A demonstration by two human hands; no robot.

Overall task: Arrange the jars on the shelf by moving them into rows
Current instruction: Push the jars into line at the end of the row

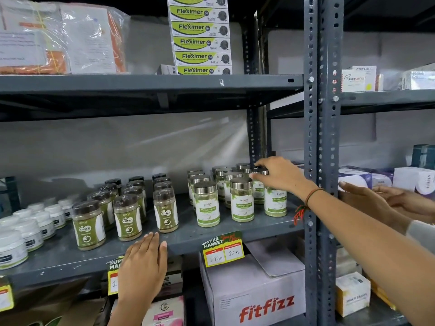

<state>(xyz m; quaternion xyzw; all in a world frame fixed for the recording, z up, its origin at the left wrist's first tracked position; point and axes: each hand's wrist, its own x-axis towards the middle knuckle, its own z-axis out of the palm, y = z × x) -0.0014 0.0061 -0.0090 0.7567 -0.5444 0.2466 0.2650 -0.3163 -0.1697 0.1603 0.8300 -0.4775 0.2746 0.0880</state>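
Note:
Several silver-lidded Moringa jars (242, 200) stand in rows at the right end of the grey shelf (211, 238). My right hand (280, 174) reaches in from the right and grips the silver lid of one Moringa jar (259, 191) in the right-hand row. Left of them stand rows of dark-lidded Gaska jars (128, 217), and at the far left several white tubs (28, 229). My left hand (143, 267) rests flat on the shelf's front edge below the Gaska jars, fingers together, holding nothing.
A slotted steel upright (321, 137) stands just right of the jars. Another person's hands (376, 198) reach at boxes on the neighbouring shelf. Fleximer boxes (202, 41) are stacked on the shelf above. A FitFizz carton (256, 295) sits below, with price tags (223, 250) on the shelf edge.

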